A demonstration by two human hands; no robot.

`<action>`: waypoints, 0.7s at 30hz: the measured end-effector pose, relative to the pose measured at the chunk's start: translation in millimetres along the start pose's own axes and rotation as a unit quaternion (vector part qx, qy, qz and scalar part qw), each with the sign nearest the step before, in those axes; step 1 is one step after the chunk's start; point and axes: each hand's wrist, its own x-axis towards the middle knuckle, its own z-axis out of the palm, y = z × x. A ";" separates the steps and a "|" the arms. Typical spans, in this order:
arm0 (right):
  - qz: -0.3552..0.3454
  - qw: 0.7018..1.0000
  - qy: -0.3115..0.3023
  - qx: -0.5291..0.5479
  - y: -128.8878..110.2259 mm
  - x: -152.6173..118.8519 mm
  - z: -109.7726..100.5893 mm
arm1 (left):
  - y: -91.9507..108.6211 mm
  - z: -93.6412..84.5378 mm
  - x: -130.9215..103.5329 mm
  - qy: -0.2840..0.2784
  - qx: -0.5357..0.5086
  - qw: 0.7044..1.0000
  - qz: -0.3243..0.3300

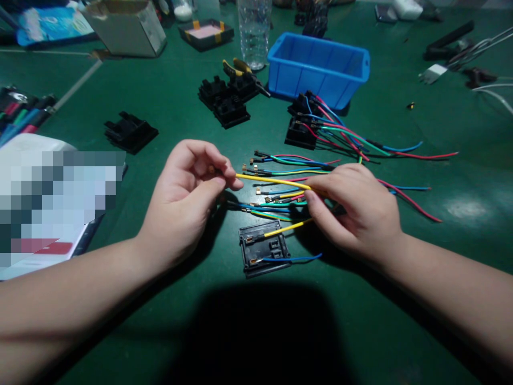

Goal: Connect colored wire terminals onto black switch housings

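Observation:
A yellow wire (272, 181) stretches between my two hands above the table. My left hand (188, 187) pinches its left end, where a small brass terminal shows partly among the fingers. Thumb and forefinger of my right hand (352, 206) grip the wire further right. Below them lies a black plastic housing (266, 248), with a short yellow wire (284, 230) and a blue wire (294, 259) fitted at its terminals. Several loose coloured wires with brass terminals (280, 171) lie behind and partly under my right hand.
Black housings with wires attached (302, 128) sit before a blue bin (316, 69). More black housings (228, 101) lie near yellow-handled pliers (236, 67) and a clear bottle (254, 32). One stack of black parts (130, 131) is at left, beyond a partly blurred phone-like device (80, 214).

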 end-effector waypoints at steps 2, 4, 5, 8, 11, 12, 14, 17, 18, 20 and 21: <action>-0.003 1.000 -0.002 -0.004 0.5 -0.2 -0.2 | -0.7 -0.6 0.8 0.003 0.005 1.000 0.008; -0.006 1.000 -0.004 -0.011 0.8 -0.4 -0.4 | -1.5 -0.7 1.5 0.009 0.002 1.000 0.010; -0.006 1.000 -0.004 -0.014 0.8 -0.5 -0.4 | -1.7 -0.6 1.7 0.015 0.001 1.000 0.008; -0.006 1.000 0.001 -0.017 0.4 -0.7 -0.4 | -1.5 0.1 1.5 0.031 0.012 0.999 0.001; -0.008 1.000 0.000 -0.018 -0.1 -0.6 -0.5 | -0.1 0.7 0.7 0.036 0.021 0.999 0.002; -0.007 1.000 0.001 -0.020 -0.2 -0.6 -0.6 | 0.5 0.8 0.3 0.035 0.020 0.999 0.003; 0.000 1.000 0.003 -0.027 -0.3 -0.6 -0.9 | 1.3 0.8 -0.5 0.032 0.018 0.999 0.000; 0.014 0.999 0.004 -0.042 -0.3 -0.9 -0.9 | 1.6 -0.2 -1.4 0.026 0.033 0.999 -0.005; 0.018 0.999 0.001 -0.046 -0.2 -1.0 -0.7 | 1.3 -0.9 -1.6 0.025 0.047 0.999 -0.004; 0.027 0.998 -0.010 -0.055 -0.1 -1.0 -0.2 | 0.5 -2.8 -1.8 0.027 0.082 0.996 0.006; 0.032 0.998 -0.020 -0.058 -0.1 -0.9 0.1 | 0.1 -3.8 -1.9 0.028 0.097 0.995 0.011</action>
